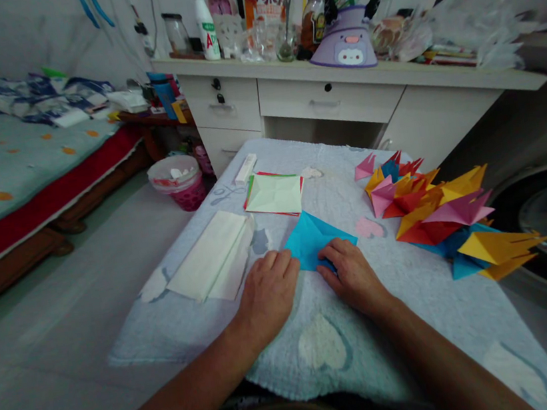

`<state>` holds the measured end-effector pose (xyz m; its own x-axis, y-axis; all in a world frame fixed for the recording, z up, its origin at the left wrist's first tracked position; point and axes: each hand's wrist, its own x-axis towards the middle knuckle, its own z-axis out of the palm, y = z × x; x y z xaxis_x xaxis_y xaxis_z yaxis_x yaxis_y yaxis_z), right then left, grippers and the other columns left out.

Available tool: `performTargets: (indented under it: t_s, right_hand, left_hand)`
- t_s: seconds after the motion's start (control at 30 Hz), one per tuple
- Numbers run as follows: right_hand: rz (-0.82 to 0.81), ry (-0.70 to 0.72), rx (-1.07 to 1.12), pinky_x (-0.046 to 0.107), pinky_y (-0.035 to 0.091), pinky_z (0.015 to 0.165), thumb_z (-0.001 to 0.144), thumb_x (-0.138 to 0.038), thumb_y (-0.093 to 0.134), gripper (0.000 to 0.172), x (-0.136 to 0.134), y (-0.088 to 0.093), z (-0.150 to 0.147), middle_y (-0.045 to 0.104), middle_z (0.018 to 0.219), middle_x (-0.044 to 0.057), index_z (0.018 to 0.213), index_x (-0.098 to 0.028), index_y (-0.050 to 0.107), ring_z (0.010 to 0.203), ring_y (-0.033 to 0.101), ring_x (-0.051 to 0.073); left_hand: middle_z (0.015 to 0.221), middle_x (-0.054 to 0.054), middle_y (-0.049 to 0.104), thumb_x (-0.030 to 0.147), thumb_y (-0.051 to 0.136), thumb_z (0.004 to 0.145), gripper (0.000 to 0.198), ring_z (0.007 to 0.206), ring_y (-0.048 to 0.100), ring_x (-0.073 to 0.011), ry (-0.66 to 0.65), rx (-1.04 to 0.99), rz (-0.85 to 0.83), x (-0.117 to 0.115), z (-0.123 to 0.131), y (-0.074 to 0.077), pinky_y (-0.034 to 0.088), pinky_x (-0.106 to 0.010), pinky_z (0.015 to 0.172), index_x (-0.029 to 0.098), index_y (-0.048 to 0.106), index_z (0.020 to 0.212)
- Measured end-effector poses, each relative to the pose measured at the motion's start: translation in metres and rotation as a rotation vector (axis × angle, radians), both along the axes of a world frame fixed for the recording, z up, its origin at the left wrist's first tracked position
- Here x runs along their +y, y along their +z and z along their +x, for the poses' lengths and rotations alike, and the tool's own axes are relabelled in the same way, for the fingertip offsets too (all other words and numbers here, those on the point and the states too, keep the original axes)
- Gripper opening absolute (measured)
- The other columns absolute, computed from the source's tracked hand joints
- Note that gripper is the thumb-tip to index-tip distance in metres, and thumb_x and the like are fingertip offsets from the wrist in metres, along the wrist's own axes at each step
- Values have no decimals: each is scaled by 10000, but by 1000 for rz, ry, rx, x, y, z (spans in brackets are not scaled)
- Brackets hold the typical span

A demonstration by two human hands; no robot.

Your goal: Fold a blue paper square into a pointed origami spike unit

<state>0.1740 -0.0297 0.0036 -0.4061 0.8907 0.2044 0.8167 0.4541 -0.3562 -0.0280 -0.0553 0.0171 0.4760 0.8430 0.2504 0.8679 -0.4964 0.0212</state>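
Note:
A blue sheet of folded paper (pixel 314 238) lies on the towel-covered table (pixel 416 294) in front of me. My left hand (pixel 268 293) rests flat at its left corner, fingers stretched out together, holding nothing. My right hand (pixel 350 274) presses down on the paper's near right edge with its fingers bent over the fold. A stack of coloured square sheets (pixel 275 195) with a pale green one on top lies just beyond the blue paper.
A pile of folded paper shapes (pixel 435 210) in yellow, pink, red and blue sits at the right. Folded white paper (pixel 214 256) lies at the left. A cluttered white desk (pixel 340 95) stands behind, a pink bin (pixel 177 181) and a bed (pixel 12 172) to the left.

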Motion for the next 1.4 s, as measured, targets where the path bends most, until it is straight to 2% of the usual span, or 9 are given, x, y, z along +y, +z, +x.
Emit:
performTargets:
  t_s: [0.1,0.2,0.3,0.4,0.53,0.97,1.4]
  right_hand:
    - [14,2,2,355,410,813,889,-234,603,115,1,-1,0,606,949,84,971,-172,653,891,537,229]
    - [16,9,5,354,409,812,882,-225,606,114,2,-2,0,606,947,86,967,-167,654,895,535,230]
    - [13,11,8,355,409,814,874,-221,612,120,2,-3,1,605,952,89,969,-164,656,898,535,231]
    - [20,18,10,355,409,806,876,-231,609,123,2,-3,1,607,950,89,970,-166,655,889,534,230]
    - [31,30,19,360,411,819,893,-245,589,125,2,-4,2,609,949,92,968,-167,651,890,534,230]
    - [7,19,6,371,409,824,898,-247,581,146,1,-1,2,608,978,94,996,-166,653,898,533,237]
    - [20,21,5,372,418,832,902,-249,577,149,1,-2,3,610,985,99,1000,-166,653,910,537,235]
  left_hand:
    - [1249,-84,635,144,429,957,274,1119,582,-239,-237,-61,-26,-15,5,-12,497,-387,916,186,592,1173]
    - [1361,-106,589,266,463,974,361,1257,539,-241,-272,-84,-53,-21,6,-26,440,-386,1050,152,517,1312]
    - [1414,-129,549,368,517,954,457,1308,511,-252,-240,-76,-77,-21,4,-31,412,-396,1097,132,492,1345]
    - [1432,-141,533,408,560,927,498,1323,502,-263,-202,-51,-103,-22,1,-28,415,-404,1101,133,505,1339]
    - [1447,-148,516,427,583,912,539,1341,485,-269,-164,-44,-121,-24,-3,-24,408,-415,1114,126,503,1351]
    - [1451,-183,500,471,621,878,642,1333,487,-300,-82,-19,-76,-32,-11,-26,414,-429,1102,101,481,1383]
    - [1423,-199,510,493,665,841,612,1297,497,-349,13,-31,-45,-40,-17,-21,432,-481,1047,160,532,1338]
